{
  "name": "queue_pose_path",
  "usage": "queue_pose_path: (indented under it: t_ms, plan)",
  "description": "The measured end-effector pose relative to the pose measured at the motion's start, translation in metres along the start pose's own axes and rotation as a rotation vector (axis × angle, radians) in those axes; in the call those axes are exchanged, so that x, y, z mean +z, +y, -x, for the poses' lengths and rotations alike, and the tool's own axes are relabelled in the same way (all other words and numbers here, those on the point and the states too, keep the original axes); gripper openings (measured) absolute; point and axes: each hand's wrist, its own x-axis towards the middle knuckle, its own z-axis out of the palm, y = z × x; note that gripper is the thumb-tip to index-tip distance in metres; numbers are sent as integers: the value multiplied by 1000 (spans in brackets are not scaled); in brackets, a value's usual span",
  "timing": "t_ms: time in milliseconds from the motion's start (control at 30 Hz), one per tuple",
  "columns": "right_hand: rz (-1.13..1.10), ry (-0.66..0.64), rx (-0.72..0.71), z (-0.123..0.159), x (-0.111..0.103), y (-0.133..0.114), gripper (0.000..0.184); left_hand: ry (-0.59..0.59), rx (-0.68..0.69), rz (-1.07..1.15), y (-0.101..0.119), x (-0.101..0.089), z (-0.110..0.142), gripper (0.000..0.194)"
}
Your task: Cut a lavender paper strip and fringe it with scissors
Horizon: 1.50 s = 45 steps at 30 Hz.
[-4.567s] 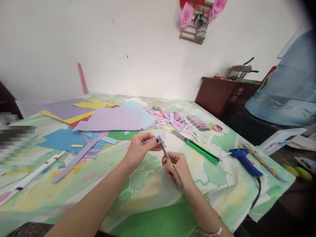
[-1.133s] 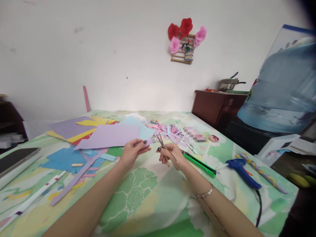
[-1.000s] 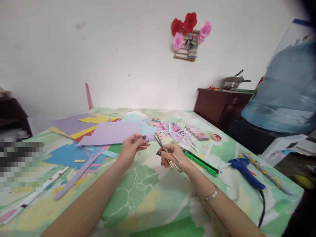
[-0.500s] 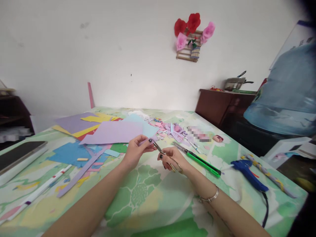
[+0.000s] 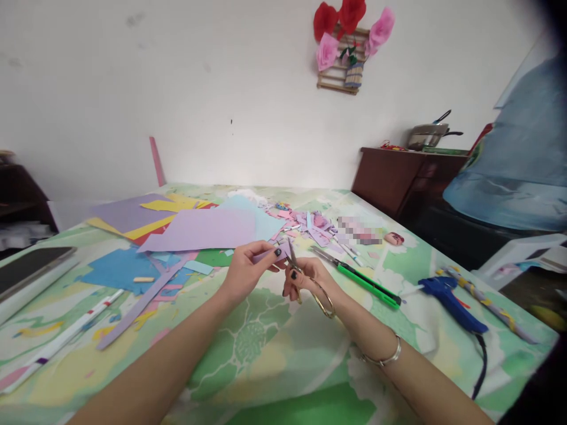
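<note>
The scissors' blades, nearly together half a second earlier, now stand parted at the edge of a small lilac piece, and the loops have spread. Left hand (image 5: 250,268) and right hand (image 5: 312,278) work close together at the middle of the cloth-covered worktop (image 5: 252,381), just in front of the large lilac sheet (image 5: 204,230).

The left forearm slants in from the lower left, back of the hand turned up, thumb laid on top and fingers curled beneath. Between them they pinch the lilac piece (image 5: 286,250), held out toward the right hand.

The right forearm, a silver bracelet (image 5: 392,357) near its wrist, reaches in from the lower right. Its fingers are folded around the scissors (image 5: 292,258), the thumb lying across near the pivot; which finger sits in which loop cannot be told. The blades point up and away, and one gold loop hangs beside the wrist.

A green cutter (image 5: 367,283) lies just beyond the right forearm, with a blue glue gun (image 5: 456,304) farther right. Lilac and pink clippings (image 5: 319,227) are heaped behind the hands, and a long lilac strip (image 5: 142,307) lies beyond the left forearm.
</note>
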Motion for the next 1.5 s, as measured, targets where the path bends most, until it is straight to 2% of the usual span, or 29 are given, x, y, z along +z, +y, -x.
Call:
queue_pose_path:
  t_ms: [167,600,933,1233,1500]
  plan:
    - [-10,0,-12,2,4,3,38,5,51,-34,2,2,3,18]
    - [24,-53,-199,-6,9,15,44,10,79,4,-2,3,5,18]
    - [32,23,-150,-2,14,11,45,4,64,21,-1,7,7,19]
    - [48,43,-113,0,14,11,44,2,37,2,0,7,7,21]
    - [61,28,-140,-2,11,15,44,-9,39,19,-1,8,6,19]
